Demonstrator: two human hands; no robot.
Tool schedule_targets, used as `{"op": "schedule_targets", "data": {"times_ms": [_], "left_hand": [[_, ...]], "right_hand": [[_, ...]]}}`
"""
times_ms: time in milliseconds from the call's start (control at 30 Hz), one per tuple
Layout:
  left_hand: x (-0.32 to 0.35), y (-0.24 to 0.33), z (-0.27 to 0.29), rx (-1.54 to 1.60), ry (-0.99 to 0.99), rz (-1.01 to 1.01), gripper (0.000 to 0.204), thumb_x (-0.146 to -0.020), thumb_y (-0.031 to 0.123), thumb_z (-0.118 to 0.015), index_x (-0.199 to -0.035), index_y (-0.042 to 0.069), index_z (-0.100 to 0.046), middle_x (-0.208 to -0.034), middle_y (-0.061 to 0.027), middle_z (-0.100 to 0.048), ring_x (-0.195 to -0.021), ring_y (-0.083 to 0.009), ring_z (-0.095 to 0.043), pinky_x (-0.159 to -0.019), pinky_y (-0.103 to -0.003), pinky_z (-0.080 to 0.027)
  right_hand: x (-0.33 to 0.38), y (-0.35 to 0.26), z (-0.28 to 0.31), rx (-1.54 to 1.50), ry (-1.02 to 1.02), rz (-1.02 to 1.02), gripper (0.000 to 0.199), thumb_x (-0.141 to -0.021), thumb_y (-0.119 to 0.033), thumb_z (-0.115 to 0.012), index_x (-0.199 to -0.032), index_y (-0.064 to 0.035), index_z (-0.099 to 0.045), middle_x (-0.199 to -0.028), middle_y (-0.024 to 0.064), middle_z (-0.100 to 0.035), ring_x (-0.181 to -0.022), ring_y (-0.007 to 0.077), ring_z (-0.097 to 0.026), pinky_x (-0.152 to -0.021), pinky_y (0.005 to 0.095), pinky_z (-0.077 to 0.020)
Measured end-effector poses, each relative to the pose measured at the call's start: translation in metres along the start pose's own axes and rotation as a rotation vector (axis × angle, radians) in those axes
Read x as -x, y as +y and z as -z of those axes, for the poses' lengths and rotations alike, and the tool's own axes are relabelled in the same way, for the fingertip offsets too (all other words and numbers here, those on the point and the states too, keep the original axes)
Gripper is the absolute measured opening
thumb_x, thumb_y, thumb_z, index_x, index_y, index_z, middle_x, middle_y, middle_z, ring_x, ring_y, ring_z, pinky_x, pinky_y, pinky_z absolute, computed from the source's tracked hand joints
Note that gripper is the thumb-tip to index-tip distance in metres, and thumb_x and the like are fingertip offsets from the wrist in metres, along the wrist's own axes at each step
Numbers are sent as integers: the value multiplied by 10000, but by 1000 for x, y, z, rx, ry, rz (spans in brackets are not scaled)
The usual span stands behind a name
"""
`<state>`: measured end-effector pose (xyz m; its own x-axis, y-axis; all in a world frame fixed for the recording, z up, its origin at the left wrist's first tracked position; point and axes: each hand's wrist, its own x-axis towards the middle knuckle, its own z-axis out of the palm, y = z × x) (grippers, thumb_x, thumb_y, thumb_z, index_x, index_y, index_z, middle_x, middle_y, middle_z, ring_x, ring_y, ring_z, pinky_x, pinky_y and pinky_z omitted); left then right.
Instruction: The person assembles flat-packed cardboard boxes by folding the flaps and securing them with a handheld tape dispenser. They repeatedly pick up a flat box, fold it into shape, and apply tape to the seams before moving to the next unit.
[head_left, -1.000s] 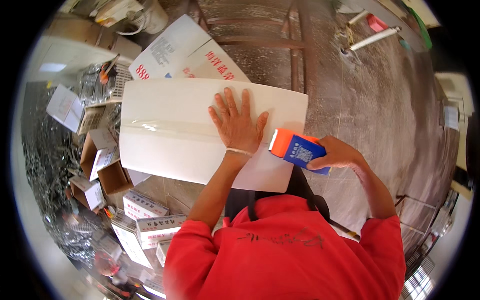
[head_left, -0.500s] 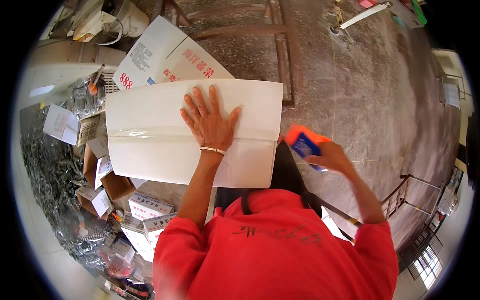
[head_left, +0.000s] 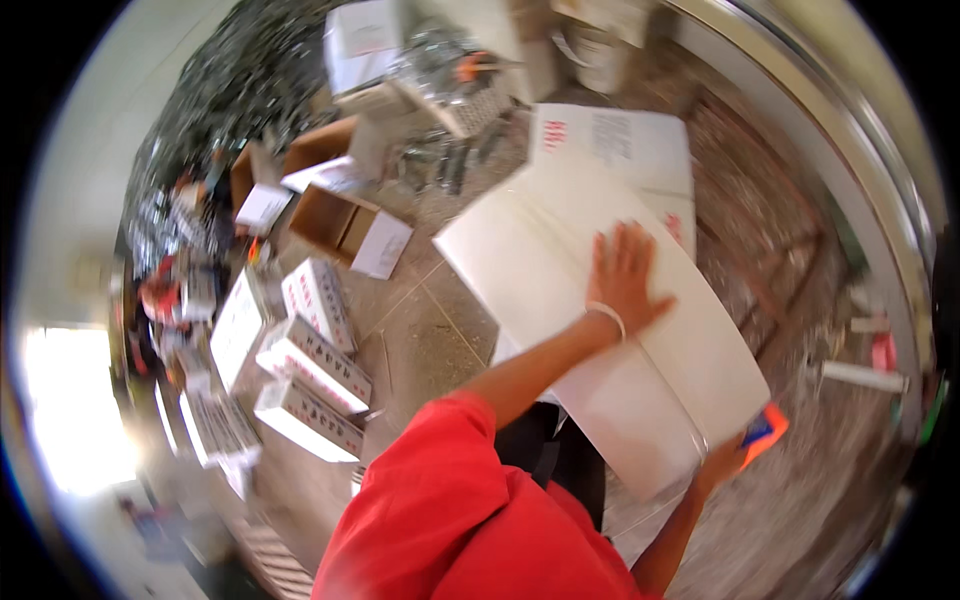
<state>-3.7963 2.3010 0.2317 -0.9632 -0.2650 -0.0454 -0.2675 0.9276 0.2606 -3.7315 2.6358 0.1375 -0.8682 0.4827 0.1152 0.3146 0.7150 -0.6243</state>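
Observation:
A large white cardboard carton lies in front of me with its closed face up and its long seam running across it. My left hand rests flat on that face, fingers spread, holding nothing. At the carton's lower right end, my right hand is wrapped round an orange and blue tape dispenser, held against or just beside the edge. The seam shows a shiny strip near that end. Part of the dispenser is hidden by the hand and carton, and motion blurs it.
Beyond the carton lies another white box with red print. Open brown-inside boxes and several white printed cartons stand on the floor to the left. A heap of shiny plastic packets lies behind them. A rusty metal frame is at the right.
My view has swung to the left, so the carton now appears slanted and further right. My right hand has brought the tape dispenser to the carton's end. The left hand stays on top.

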Motion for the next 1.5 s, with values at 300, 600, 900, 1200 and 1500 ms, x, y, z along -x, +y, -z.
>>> {"op": "schedule_targets", "data": {"times_ms": [300,600,900,1200,1500], "left_hand": [[-21,-259,74,233,302,650,619,-769,577,-471,-949,-3,-591,-967,-141,-599,-928,-284,-548,-850,-390,-357],[281,-555,302,-614,951,1063,398,-758,415,-606,-811,20,-628,-785,-178,-614,-763,-308,-569,-695,-411,-445],[573,-521,253,-791,1218,1444,479,-742,329,-636,-1091,18,-528,-1060,-198,-536,-993,-344,-490,-868,-446,-374],[452,-483,-8,222,684,1501,424,-690,264,-670,-1006,-2,-573,-951,-225,-581,-900,-364,-542,-801,-424,-438],[188,-353,-108,922,-409,797,617,-712,420,-627,-1139,-11,-516,-1150,-214,-535,-1101,-329,-495,-917,-378,-400]], "right_hand": [[48,-110,-37,-26,-248,358,341,-878,-251,-493,-1032,48,-553,-928,140,-608,-764,243,-580,-647,349,-468],[256,-319,-129,-459,-1330,457,300,-828,-191,-555,-1035,26,-546,-951,80,-589,-768,168,-578,-600,308,-476],[532,-458,-64,-173,-1932,1296,349,-768,-346,-619,-781,2,-582,-625,79,-575,-585,150,-558,-562,323,-448],[284,-307,-157,65,-1371,591,264,-719,-255,-642,-805,-6,-625,-707,86,-621,-630,185,-583,-619,341,-463],[153,-187,-21,30,-713,75,351,-748,-267,-613,-872,61,-612,-702,95,-619,-605,161,-580,-544,327,-458]]}}
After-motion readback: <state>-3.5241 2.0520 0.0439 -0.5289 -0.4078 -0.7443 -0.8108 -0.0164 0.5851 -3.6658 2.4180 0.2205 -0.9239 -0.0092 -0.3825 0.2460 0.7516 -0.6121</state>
